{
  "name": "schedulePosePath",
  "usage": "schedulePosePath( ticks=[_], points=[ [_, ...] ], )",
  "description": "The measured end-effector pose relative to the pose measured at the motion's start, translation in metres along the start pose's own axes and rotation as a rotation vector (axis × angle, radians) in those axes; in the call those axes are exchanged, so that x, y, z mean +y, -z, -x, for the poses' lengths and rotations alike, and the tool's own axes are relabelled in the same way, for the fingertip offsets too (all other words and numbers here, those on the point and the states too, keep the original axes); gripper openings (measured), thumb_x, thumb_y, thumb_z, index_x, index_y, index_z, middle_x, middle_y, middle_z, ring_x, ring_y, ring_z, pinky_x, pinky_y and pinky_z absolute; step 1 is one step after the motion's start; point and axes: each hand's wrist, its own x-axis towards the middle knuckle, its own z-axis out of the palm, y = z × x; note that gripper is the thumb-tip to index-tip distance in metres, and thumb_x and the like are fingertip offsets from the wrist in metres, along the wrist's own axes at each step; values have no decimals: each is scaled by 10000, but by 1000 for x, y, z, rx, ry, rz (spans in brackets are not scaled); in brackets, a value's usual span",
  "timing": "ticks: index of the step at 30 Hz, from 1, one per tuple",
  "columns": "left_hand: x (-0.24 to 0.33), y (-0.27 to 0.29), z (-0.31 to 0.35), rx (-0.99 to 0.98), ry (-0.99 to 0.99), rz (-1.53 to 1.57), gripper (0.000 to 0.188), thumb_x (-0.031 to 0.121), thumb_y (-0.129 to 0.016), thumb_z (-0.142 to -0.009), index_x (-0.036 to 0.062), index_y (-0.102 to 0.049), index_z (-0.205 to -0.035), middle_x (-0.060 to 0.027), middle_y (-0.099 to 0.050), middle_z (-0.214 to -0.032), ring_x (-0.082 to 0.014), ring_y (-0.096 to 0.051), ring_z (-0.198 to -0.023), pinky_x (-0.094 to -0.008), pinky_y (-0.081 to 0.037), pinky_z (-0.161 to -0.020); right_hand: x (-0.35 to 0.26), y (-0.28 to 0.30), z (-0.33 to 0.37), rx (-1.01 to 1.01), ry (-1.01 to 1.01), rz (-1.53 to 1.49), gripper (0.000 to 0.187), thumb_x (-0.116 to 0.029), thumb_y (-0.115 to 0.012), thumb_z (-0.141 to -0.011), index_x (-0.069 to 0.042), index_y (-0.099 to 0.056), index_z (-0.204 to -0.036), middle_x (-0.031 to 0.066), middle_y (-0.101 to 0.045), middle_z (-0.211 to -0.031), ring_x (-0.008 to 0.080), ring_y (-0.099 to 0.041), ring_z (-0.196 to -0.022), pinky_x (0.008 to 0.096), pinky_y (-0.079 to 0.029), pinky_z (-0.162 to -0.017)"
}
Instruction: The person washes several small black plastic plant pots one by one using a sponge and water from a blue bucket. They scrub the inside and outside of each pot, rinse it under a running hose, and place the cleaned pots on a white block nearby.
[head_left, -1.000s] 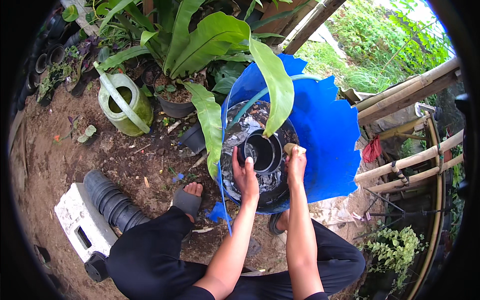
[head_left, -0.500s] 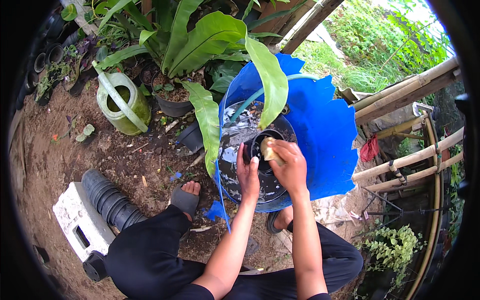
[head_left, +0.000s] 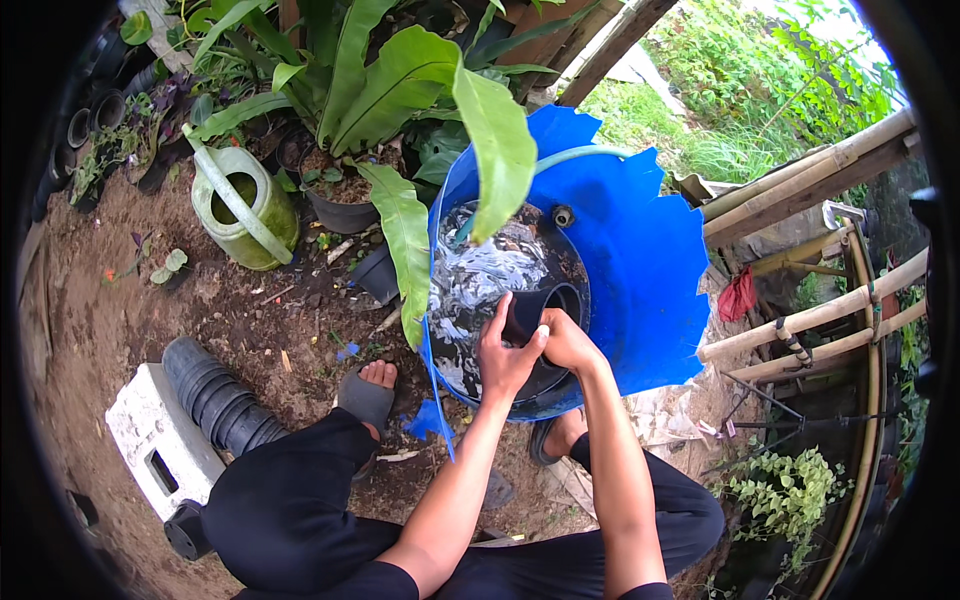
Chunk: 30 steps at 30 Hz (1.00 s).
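Observation:
Over dark water in a blue plastic tub [head_left: 645, 260] with a jagged cut rim, my left hand [head_left: 508, 355] grips a small black plant pot [head_left: 525, 318]. The pot is tilted, its round mouth turned toward the upper right. My right hand [head_left: 570, 343] is bent at the mouth of the pot, with its fingers hidden in or behind it. The pale yellow sponge that showed in this hand half a second ago is out of sight. Whitish foam [head_left: 490, 268] floats on the water around the pot.
A green watering can [head_left: 255, 220] and potted plants [head_left: 345, 200] stand at left. Stacked black pots [head_left: 215, 395] lean beside a white block [head_left: 160, 440]. Long leaves [head_left: 495, 145] hang over the tub, a hose [head_left: 590, 153] crosses its rim, and bamboo rails [head_left: 810, 310] run at right.
The pot has been lifted and tipped in my left hand. My right hand has turned and moved down slightly, and the sponge has gone from view. More foam shows on the water.

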Motion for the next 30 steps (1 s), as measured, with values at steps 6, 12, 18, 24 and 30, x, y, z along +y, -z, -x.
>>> schedulePosePath(
  ticks=[6,12,18,24,30],
  points=[
    [8,-17,-2,326,-128,-321,901,324,-886,-737,25,-499,-1493,-252,-589,-1290,-389,-589,-1205,-475,-479,-1037,-64,41,29,64,-120,758,213,-122,-691,-830,-92,-780,-1021,232,-744,-942,406,-720,-946,494,-582,-830],
    [-19,-19,-8,401,39,-592,1186,421,-915,-672,-144,-285,-1504,-341,-477,-1413,-461,-460,-1343,-500,-365,-1161,-144,95,86,245,-24,991,289,-103,-687,-823,-108,-763,-1102,199,-750,-959,388,-724,-947,478,-586,-847],
    [-32,-21,5,122,157,-773,1218,512,-923,-637,-163,-324,-1455,-377,-417,-1423,-485,-435,-1354,-469,-379,-1162,-156,104,124,495,168,827,185,-93,-684,-833,-61,-732,-1009,180,-747,-957,385,-717,-958,489,-578,-831],
    [-50,-32,-21,111,407,-775,1219,656,-807,-686,-179,-357,-1453,-382,-482,-1444,-501,-455,-1382,-481,-387,-1169,-144,125,138,435,189,773,185,-88,-688,-831,-58,-731,-1009,173,-747,-962,379,-714,-962,492,-577,-826],
    [-94,-37,-40,-64,474,-977,1269,668,-739,-724,-56,-183,-1605,-373,-341,-1560,-498,-420,-1422,-495,-363,-1190,-135,151,151,439,145,793,193,-93,-689,-841,-59,-731,-1027,171,-745,-970,369,-708,-986,488,-571,-848]
  ],
)
